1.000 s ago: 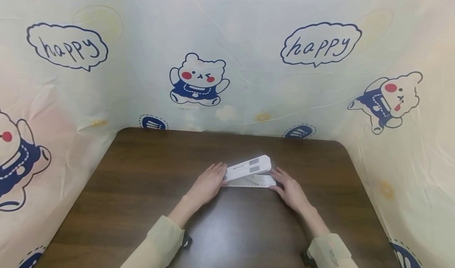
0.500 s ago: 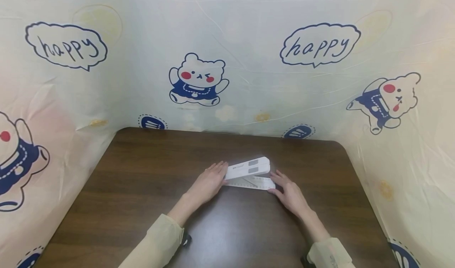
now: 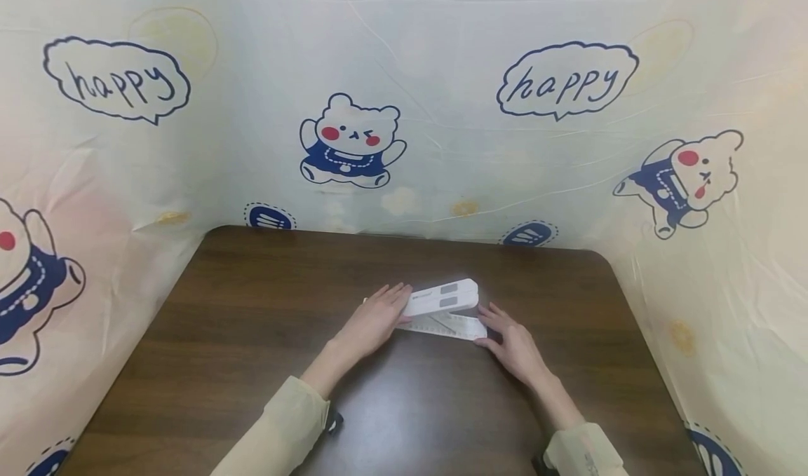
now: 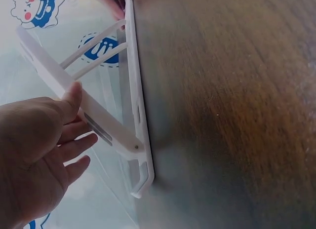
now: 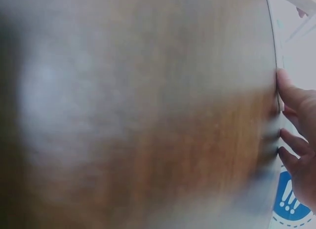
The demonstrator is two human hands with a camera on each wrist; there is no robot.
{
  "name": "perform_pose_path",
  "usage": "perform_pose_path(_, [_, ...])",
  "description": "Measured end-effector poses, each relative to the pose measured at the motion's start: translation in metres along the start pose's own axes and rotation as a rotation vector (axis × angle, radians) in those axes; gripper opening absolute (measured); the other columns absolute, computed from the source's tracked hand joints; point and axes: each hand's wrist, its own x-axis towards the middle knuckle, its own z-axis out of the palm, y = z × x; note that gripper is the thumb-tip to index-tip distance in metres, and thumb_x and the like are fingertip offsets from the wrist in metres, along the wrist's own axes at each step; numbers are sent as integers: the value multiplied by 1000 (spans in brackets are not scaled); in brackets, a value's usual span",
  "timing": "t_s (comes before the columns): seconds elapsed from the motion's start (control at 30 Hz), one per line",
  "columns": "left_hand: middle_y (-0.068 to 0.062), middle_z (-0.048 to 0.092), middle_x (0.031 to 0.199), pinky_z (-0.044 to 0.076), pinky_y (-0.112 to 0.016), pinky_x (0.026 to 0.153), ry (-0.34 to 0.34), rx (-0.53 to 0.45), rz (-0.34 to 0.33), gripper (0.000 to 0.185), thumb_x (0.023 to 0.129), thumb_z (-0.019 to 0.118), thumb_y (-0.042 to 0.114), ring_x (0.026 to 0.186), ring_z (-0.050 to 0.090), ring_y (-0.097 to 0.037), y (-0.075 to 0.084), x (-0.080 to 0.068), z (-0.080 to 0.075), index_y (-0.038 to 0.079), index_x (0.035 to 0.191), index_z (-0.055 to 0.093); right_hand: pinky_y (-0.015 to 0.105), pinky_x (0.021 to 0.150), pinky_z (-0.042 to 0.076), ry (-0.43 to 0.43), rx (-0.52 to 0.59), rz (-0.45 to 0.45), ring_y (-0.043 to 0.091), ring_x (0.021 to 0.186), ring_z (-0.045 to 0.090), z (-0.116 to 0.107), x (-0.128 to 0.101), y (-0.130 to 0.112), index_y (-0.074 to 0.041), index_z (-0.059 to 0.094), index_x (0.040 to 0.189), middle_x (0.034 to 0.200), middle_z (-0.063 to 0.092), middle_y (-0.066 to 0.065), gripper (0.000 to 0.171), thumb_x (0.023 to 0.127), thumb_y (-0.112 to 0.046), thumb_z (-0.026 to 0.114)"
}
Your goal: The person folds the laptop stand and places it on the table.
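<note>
A white folding laptop stand point(image 3: 457, 294), with grey pads on its upper arm, lies partly unfolded on the table. Its upper arm point(image 4: 106, 115) slants up from a pivot near one end of the base bar point(image 4: 133, 76), and two thin struts point(image 4: 100, 61) link them. My left hand point(image 3: 376, 320) pinches the upper arm near the pivot end, thumb on the near side and fingers behind. At the other end, my right hand point(image 3: 514, 343) holds the end of the base bar between thumb and fingers; those fingers point(image 5: 295, 140) show at the bar's edge in the right wrist view.
The dark brown wooden table point(image 3: 252, 364) has rounded far corners. A pale curtain point(image 3: 454, 146) printed with bears and "happy" bubbles hangs behind it and along both sides. Both wrists wear dark straps below light sleeves point(image 3: 293, 413).
My left hand has slid slightly right along the stand. The raised arm has dipped a little, and the base's right end has swung slightly toward me with my right hand.
</note>
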Motion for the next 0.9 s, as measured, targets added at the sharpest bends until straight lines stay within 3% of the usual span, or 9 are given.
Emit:
perform_pose_path(0.33, [-24, 62, 159, 42, -58, 131, 8, -13, 1, 59, 108, 66, 27, 152, 58, -41, -4, 0, -2, -6, 155, 56, 65, 118, 52, 35, 54, 12, 43, 149, 59, 7, -15, -8, -1, 78, 134, 149, 72, 14, 52, 87, -15, 94])
perform_pose_path(0.63, [-24, 62, 158, 44, -60, 130, 15, -22, 17, 60, 108, 66, 32, 151, 59, -42, -3, 2, -3, -5, 154, 57, 64, 121, 50, 7, 79, 51, 40, 152, 58, 4, -17, -7, -2, 79, 133, 150, 72, 13, 50, 87, -14, 94])
perform_pose_path(0.9, [-21, 69, 151, 45, -62, 128, 34, -39, 49, 57, 102, 73, 28, 146, 63, -43, -11, 4, -6, -2, 149, 64, 62, 115, 56, 95, 75, 26, 37, 143, 66, 9, -22, -17, 1, 83, 121, 137, 79, 12, 48, 78, -12, 99])
